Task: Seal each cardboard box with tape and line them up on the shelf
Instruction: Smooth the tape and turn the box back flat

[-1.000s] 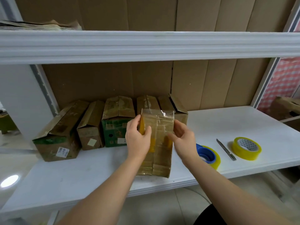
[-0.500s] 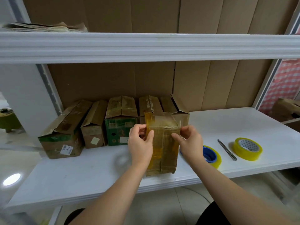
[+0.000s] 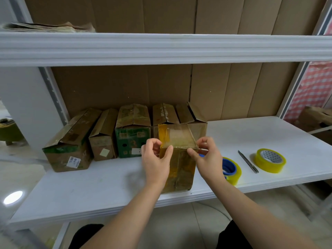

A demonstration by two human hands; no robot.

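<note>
Standing box: a taped cardboard box stands upright near the front edge of the white shelf, its top and front glossy with yellowish tape
Left hand: the left hand grips the box's upper left corner, thumb on the front face, fingers curled round the left side
Right hand: the right hand pinches the upper right corner, thumb on the front edge, fingers curled behind the right side
Row behind: five cardboard boxes stand side by side at the back of the shelf against the cardboard backing; the leftmost is turned at an angle, the green-fronted one in the middle faces forward
Blue-cored roll: a tape roll with a blue core lies flat just right of the right hand, partly hidden by the wrist
Knife: a slim utility knife lies between the two rolls
Yellow roll: a yellow tape roll lies flat further right
Upper shelf: a stack of flattened paper or card lies at its left end
</note>
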